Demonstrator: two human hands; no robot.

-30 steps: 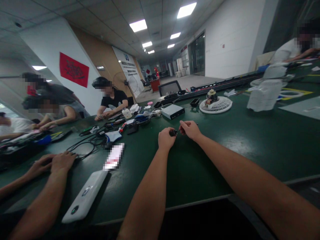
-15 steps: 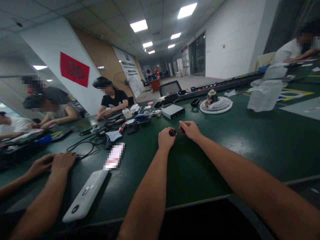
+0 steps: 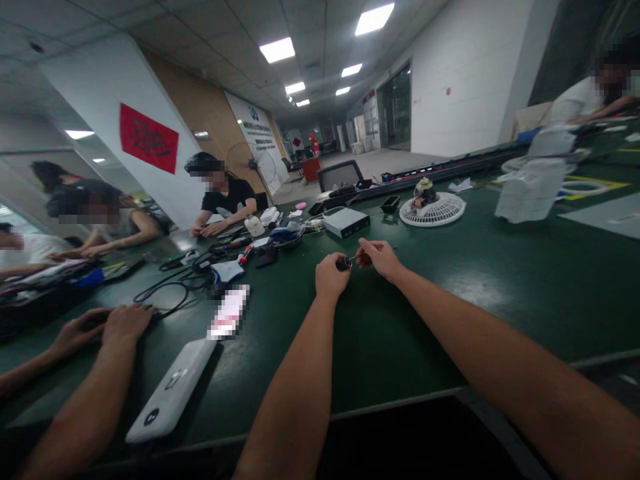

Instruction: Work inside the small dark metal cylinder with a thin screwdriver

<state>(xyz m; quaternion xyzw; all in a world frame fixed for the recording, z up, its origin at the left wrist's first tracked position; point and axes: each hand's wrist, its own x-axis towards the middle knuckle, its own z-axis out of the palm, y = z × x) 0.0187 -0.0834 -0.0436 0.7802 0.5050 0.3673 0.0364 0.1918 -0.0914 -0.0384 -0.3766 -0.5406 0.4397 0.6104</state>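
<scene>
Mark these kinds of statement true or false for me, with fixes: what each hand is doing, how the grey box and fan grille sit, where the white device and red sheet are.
1. The left hand holds a small black part. True.
2. The right hand lies flat, fingers spread. False: its fingers pinch a thin rod beside the black part.
3. The grey box is left of the white fan grille. True.
4. The white device lies right of both hands. False: it is left of them.
5. The red sheet hangs upright, off the table. True.
</scene>
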